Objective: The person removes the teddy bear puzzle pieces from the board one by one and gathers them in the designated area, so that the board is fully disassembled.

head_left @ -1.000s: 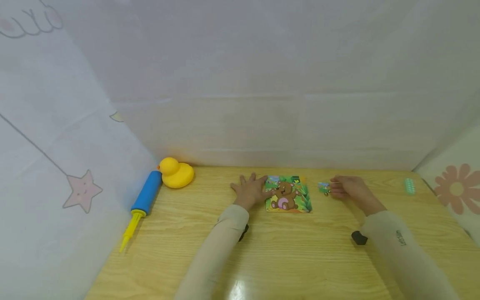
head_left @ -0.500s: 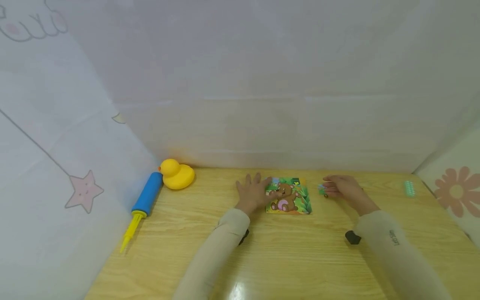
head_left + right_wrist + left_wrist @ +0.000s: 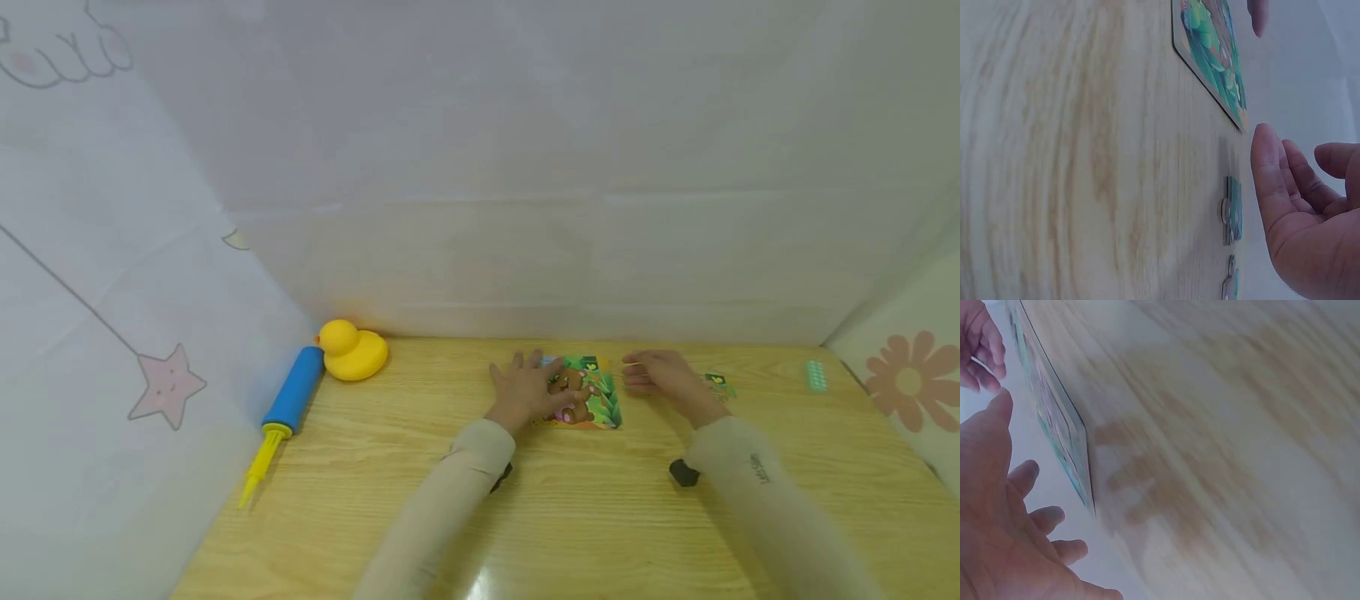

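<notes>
A bear jigsaw puzzle (image 3: 603, 400) lies flat on the table, showing a brown bear among green leaves. My left hand (image 3: 522, 390) is spread over its left part, partly covering the bear. In the left wrist view, that hand's palm (image 3: 1004, 531) and fingers are apart from the puzzle's edge. Just right of the puzzle is my right hand (image 3: 663, 379), fingers slightly bent with nothing between them. In the right wrist view, a loose puzzle piece (image 3: 1235, 209) lies on the table near that hand, with part of another piece (image 3: 1230, 282) below it.
Beyond my right wrist lie loose green puzzle pieces (image 3: 720, 383), partly hidden by the arm. A pale green studded object (image 3: 816, 375) is at the far right. A yellow rubber duck (image 3: 352, 350) and a blue hand pump (image 3: 295, 389) stand by the left wall.
My right hand has moved left toward the puzzle, uncovering pieces behind its wrist and covering the piece left of it. My left hand has shifted right, further over the puzzle.
</notes>
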